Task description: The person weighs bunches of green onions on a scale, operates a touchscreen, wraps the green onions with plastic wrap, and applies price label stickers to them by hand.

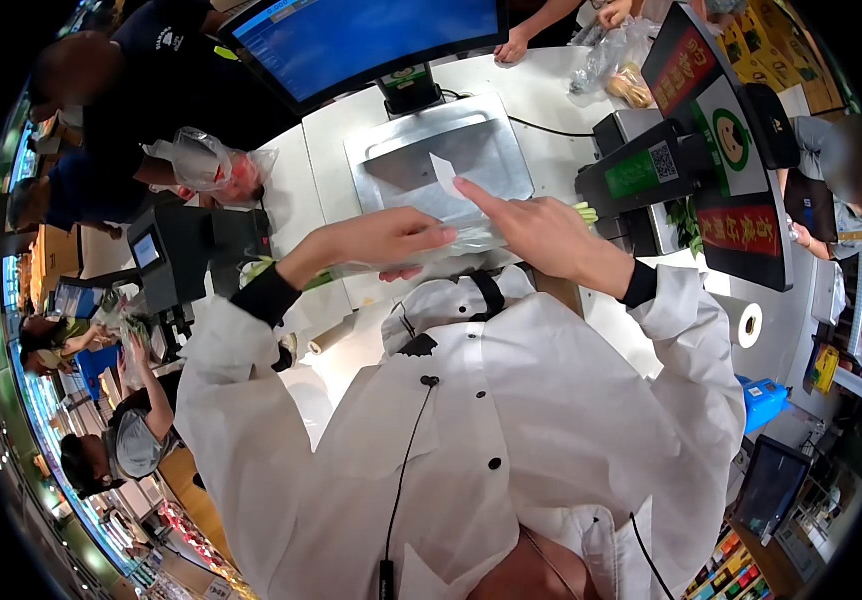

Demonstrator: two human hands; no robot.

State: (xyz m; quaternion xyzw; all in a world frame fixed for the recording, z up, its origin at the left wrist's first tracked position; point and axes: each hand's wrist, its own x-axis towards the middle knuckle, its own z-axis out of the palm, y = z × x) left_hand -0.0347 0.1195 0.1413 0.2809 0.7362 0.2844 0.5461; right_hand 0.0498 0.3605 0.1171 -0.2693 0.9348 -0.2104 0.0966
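Observation:
My left hand [383,240] is closed around one end of a clear plastic bag [471,240] that lies across in front of my chest. Green stalk ends [586,212] stick out at the bag's right side, and some green shows near my left wrist. A small white label [446,176] is at the tip of my right index finger; my right hand [543,235] has its other fingers curled by the bag. Beyond both hands is a metal scale plate [501,150] on the white counter [326,150].
A monitor [361,45] stands behind the scale. At right are a dark display stand [726,150] and a paper roll [745,325]. Left is a black label printer [176,255]. Bagged goods [631,75] lie at the far right; people stand around the counter.

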